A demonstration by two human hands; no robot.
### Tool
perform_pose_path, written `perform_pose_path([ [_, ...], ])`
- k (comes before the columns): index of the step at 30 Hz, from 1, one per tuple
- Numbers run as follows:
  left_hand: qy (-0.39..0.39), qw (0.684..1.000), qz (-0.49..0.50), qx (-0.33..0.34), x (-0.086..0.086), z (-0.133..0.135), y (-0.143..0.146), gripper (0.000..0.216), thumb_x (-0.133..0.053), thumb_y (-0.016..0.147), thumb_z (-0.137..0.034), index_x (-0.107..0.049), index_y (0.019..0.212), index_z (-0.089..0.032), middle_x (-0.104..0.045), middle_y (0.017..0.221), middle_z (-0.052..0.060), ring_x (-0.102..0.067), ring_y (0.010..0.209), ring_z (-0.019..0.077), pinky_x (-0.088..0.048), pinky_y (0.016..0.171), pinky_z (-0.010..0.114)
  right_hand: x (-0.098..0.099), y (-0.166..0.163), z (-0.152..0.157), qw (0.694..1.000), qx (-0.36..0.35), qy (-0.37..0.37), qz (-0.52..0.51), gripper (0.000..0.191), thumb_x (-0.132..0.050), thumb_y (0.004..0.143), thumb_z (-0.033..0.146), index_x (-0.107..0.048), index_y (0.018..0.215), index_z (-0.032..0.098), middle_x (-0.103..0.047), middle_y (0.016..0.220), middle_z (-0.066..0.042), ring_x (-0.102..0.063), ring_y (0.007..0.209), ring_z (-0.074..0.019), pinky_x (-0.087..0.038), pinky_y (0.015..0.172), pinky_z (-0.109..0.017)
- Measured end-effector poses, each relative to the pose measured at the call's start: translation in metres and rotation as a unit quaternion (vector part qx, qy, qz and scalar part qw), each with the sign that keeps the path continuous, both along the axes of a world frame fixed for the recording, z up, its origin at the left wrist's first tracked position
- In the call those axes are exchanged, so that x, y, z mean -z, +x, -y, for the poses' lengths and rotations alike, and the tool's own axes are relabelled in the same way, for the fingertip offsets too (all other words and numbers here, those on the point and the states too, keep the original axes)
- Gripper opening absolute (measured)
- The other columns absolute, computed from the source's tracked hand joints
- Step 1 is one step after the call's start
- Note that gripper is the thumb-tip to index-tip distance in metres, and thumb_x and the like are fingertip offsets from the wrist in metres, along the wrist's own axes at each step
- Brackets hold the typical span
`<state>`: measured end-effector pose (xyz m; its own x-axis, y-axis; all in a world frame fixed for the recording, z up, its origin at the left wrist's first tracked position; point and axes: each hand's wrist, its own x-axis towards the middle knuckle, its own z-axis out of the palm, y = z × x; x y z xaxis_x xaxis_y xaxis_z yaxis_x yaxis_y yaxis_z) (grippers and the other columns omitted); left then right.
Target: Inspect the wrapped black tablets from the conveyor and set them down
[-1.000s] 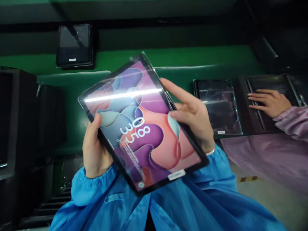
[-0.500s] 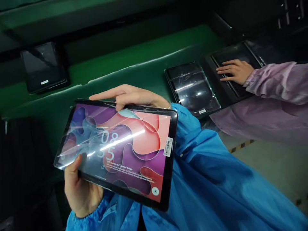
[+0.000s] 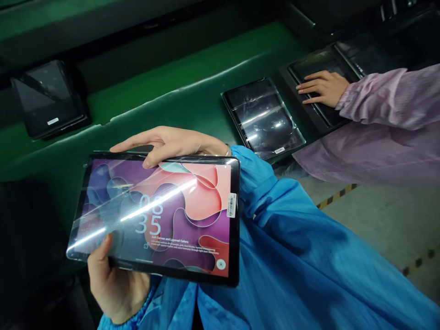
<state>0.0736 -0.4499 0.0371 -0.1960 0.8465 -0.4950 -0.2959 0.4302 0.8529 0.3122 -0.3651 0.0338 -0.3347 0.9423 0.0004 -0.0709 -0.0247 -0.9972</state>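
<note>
A lit tablet lies tilted across both my hands, with a purple and pink wallpaper and the clock reading 08 35. A barcode sticker shows on its right border, and a clear film glints over the screen. My left hand grips the lower left edge, thumb on the glass and the other fingers hidden beneath. Along the upper edge lies my right hand, its thumb over the border and its index finger stretched along the far edge; the remaining fingers are mostly hidden behind the tablet.
Dark tablets with small white labels form a stack at the left of the green bench. Another dark tablet pile sits at right. Beyond it a co-worker's hand, in a pale purple sleeve, rests on a dark tablet.
The tablet has turned slightly and sits further left in view, still in both my hands. The bench and surrounding things have also shifted left in the picture.
</note>
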Motion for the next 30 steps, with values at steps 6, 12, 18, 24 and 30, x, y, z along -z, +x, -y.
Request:
perform_pose_path([
  [6,0.012,1.0,-0.003,0.014,0.004,0.001,0.0,0.025,-0.064,0.088,-0.034,-0.079,0.108,-0.031,-0.08,0.105,-0.005,-0.069,0.123,0.0267,-0.067,0.085,0.03,0.003,-0.004,-0.002,0.995,-0.055,-0.042,-0.066,0.04,-0.063,0.096,-0.008,-0.058,0.134,0.004,-0.064,0.142,-0.009,-0.066,0.122,-0.0127,-0.052,0.102,-0.015],
  [12,0.015,1.0,0.007,0.017,0.003,0.003,0.001,0.03,-0.064,0.089,-0.037,-0.077,0.116,-0.031,-0.079,0.111,-0.006,-0.067,0.127,0.0269,-0.066,0.092,0.032,0.004,-0.002,-0.002,0.992,-0.04,-0.062,-0.104,0.035,-0.07,0.085,-0.005,-0.069,0.116,0.012,-0.074,0.121,0.006,-0.066,0.121,-0.0096,-0.05,0.101,-0.012],
  [18,0.021,0.999,0.03,0.028,0.003,0.003,-0.001,0.03,-0.06,0.094,-0.034,-0.076,0.119,-0.036,-0.08,0.107,-0.01,-0.069,0.124,0.0249,-0.066,0.094,0.031,0.013,-0.001,-0.007,0.99,-0.051,-0.043,-0.125,0.051,-0.076,0.071,0.009,-0.068,0.121,0.01,-0.074,0.123,0.007,-0.058,0.132,-0.0141,-0.047,0.098,-0.014],
  [24,0.051,0.998,0.036,0.018,0.006,0.011,0.007,0.034,-0.062,0.092,-0.035,-0.075,0.123,-0.036,-0.078,0.117,-0.006,-0.065,0.13,0.0312,-0.059,0.108,0.047,0.011,0.003,-0.013,0.986,-0.093,0.058,-0.126,0.049,-0.072,0.079,0.011,-0.065,0.127,0.004,-0.073,0.124,0.004,-0.057,0.133,-0.0199,-0.047,0.109,-0.021],
  [30,0.026,0.983,0.124,0.133,0.026,0.024,-0.016,0.045,-0.055,0.085,-0.025,-0.074,0.124,-0.037,-0.073,0.129,-0.007,-0.056,0.139,0.0392,-0.059,0.097,0.06,-0.01,-0.002,-0.042,0.95,-0.215,0.174,-0.147,0.041,-0.068,0.08,0.0,-0.068,0.121,-0.002,-0.076,0.119,-0.001,-0.058,0.128,-0.0201,-0.042,0.115,-0.027],
])
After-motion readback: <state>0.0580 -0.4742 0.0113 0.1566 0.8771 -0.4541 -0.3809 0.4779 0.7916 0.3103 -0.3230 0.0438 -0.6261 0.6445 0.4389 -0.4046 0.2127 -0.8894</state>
